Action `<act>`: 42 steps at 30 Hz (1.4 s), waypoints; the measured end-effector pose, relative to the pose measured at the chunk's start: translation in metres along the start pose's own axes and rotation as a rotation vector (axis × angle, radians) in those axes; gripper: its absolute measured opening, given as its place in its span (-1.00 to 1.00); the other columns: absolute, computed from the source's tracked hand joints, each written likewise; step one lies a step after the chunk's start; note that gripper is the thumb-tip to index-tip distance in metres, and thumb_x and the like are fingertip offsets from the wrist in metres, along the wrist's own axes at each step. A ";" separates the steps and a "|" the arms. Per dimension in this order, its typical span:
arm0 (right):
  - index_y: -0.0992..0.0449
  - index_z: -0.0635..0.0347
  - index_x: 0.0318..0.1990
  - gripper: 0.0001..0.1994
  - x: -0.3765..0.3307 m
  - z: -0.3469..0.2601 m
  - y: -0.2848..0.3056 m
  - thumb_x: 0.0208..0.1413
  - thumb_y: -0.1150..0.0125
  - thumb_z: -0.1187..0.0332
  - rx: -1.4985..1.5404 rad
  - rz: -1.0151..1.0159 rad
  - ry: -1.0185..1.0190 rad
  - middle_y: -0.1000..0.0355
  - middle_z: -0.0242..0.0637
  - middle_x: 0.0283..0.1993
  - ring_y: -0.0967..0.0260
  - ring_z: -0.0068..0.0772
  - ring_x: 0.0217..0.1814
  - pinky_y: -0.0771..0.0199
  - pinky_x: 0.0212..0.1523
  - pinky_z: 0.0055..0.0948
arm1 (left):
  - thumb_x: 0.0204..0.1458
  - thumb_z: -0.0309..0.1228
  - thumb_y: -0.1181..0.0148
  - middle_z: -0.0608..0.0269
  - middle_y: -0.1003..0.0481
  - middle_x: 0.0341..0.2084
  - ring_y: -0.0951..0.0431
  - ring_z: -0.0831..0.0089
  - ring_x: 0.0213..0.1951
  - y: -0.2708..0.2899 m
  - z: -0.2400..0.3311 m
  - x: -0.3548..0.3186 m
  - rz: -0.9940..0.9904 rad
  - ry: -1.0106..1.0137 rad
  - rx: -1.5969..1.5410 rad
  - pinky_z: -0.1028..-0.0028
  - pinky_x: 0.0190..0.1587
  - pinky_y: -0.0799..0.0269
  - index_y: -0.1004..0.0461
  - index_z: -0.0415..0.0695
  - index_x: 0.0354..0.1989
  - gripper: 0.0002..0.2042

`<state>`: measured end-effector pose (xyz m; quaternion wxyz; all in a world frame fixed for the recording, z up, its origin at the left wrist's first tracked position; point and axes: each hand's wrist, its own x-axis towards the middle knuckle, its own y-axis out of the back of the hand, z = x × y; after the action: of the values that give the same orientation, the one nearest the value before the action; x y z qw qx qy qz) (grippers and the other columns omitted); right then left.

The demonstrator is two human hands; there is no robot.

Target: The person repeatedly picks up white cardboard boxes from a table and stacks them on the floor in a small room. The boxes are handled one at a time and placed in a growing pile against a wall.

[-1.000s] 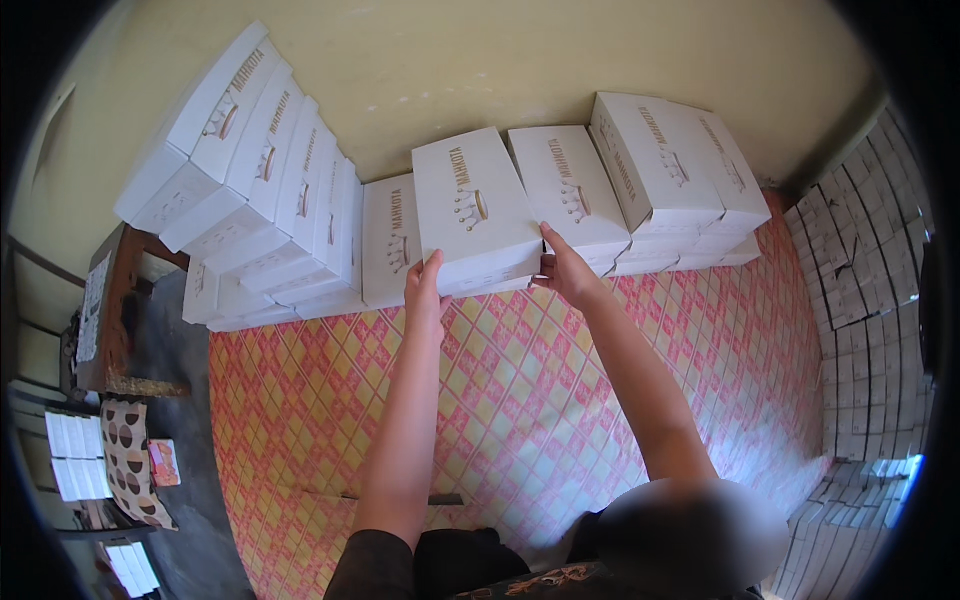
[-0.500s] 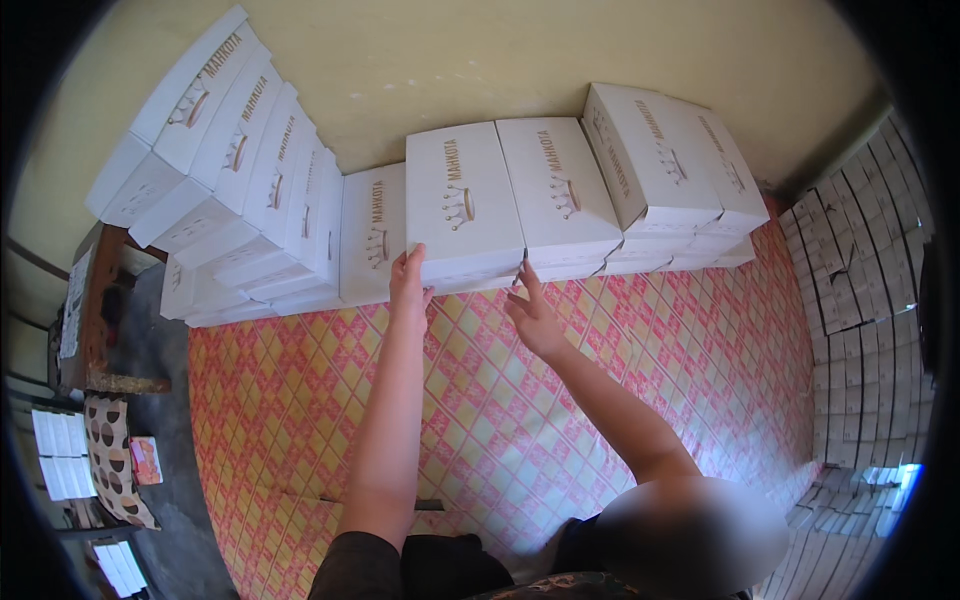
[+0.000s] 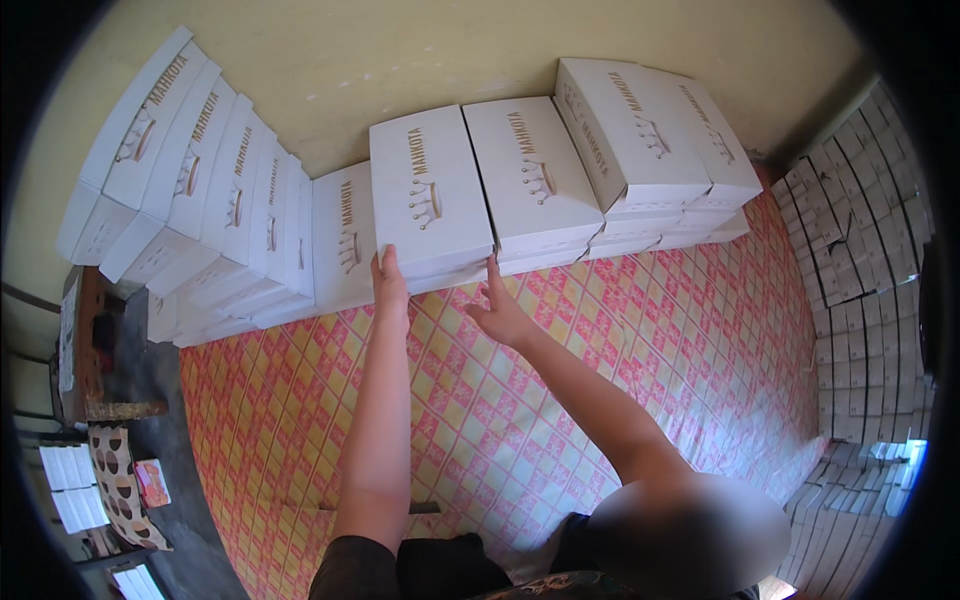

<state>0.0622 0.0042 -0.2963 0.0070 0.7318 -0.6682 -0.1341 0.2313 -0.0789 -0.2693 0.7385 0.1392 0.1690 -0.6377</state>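
A white cardboard box [image 3: 432, 190] with a gold crown print lies on a stack of similar boxes in front of me. My left hand [image 3: 391, 280] grips its near left corner, the thumb on the near side. At its near right corner is my right hand [image 3: 500, 308], with the index finger stretched up against the edge and the thumb spread away. The box is held between both hands. A narrow dark gap parts it from the neighbouring white box [image 3: 535, 175] on the right. Lower down to the left sits another white box [image 3: 345, 235].
Leaning white boxes [image 3: 190, 175] line the left end of the row, and a taller stack [image 3: 640, 135] stands at the right. Patterned pink and yellow sheeting [image 3: 600, 350] covers the floor. Stacked cartons [image 3: 865, 290] rise along the right wall. A patterned cushion [image 3: 122, 485] is at far left.
The gap between the held box and its right neighbour has widened. My hands stay at its two near corners. The whole view has shifted a little.
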 end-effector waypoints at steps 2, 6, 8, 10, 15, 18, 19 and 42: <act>0.62 0.19 0.25 -0.09 0.003 -0.003 -0.001 0.01 -0.06 0.39 -0.027 -0.017 0.004 0.39 0.05 0.36 0.18 0.03 0.35 -0.02 0.23 -0.25 | -0.01 0.12 0.15 0.13 -0.06 0.18 -0.09 0.24 0.19 0.003 -0.004 0.007 0.013 -0.001 -0.001 0.18 0.15 0.00 0.11 -0.03 0.25 -0.28; 0.62 0.22 0.25 -0.07 0.003 0.010 0.007 0.00 -0.08 0.36 -0.196 0.065 0.139 0.35 0.11 0.35 0.07 0.06 0.30 -0.08 0.20 -0.24 | -0.05 0.20 0.19 0.21 -0.08 0.16 -0.10 0.26 0.17 -0.012 0.003 -0.004 0.006 0.038 0.064 0.13 0.12 -0.01 0.08 0.08 0.23 -0.29; 0.61 0.22 0.25 -0.06 0.005 0.008 0.008 -0.01 -0.09 0.35 -0.137 0.020 0.059 0.33 0.14 0.34 0.04 0.08 0.28 -0.09 0.20 -0.26 | -0.05 0.20 0.20 0.22 -0.08 0.16 -0.10 0.26 0.16 -0.012 0.008 -0.008 0.004 0.043 0.091 0.14 0.11 -0.03 0.09 0.07 0.23 -0.28; 0.61 0.23 0.25 -0.06 0.006 0.000 0.008 -0.02 -0.10 0.34 -0.115 -0.005 -0.022 0.31 0.16 0.33 0.01 0.09 0.27 -0.10 0.19 -0.27 | -0.05 0.20 0.21 0.22 -0.07 0.16 -0.10 0.27 0.16 -0.010 0.014 -0.010 0.010 0.060 0.113 0.14 0.11 -0.03 0.10 0.07 0.24 -0.28; 0.58 0.26 0.24 -0.06 0.005 -0.007 0.005 -0.03 -0.11 0.33 -0.102 -0.004 -0.085 0.28 0.20 0.31 -0.09 0.11 0.20 -0.17 0.15 -0.29 | -0.05 0.22 0.20 0.21 -0.08 0.16 -0.11 0.27 0.16 -0.004 0.015 -0.008 -0.015 0.080 0.127 0.16 0.11 -0.04 0.11 0.07 0.25 -0.26; 0.56 0.29 0.24 -0.07 0.004 0.002 0.005 -0.04 -0.11 0.34 -0.190 0.065 -0.046 0.29 0.19 0.31 -0.09 0.07 0.21 -0.22 0.11 -0.30 | -0.06 0.24 0.21 0.21 -0.08 0.17 -0.12 0.26 0.15 -0.004 0.011 -0.009 -0.060 0.077 0.151 0.17 0.11 -0.04 0.12 0.07 0.25 -0.25; 0.56 0.30 0.24 -0.06 0.005 0.006 0.006 -0.04 -0.11 0.34 -0.219 0.088 -0.018 0.29 0.19 0.31 -0.09 0.05 0.21 -0.24 0.10 -0.30 | -0.06 0.25 0.21 0.21 -0.08 0.17 -0.12 0.26 0.15 -0.005 0.010 -0.010 -0.075 0.072 0.161 0.17 0.11 -0.04 0.12 0.07 0.25 -0.24; -0.19 0.18 0.11 -0.61 -0.043 0.058 0.119 0.07 0.19 0.46 0.536 0.400 -0.319 -0.28 -0.14 0.01 -0.41 -0.30 -0.16 -0.34 -0.20 -0.38 | -0.04 -0.32 -0.05 -0.06 0.09 0.15 0.16 -0.01 0.21 -0.033 -0.021 -0.047 0.258 -0.785 0.484 0.04 0.15 0.11 -0.09 -0.13 0.12 -0.48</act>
<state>-0.0686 0.0431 -0.3213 -0.2628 0.5324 -0.8022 -0.0626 0.1906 -0.0328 -0.2682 0.7661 0.0759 -0.2947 -0.5661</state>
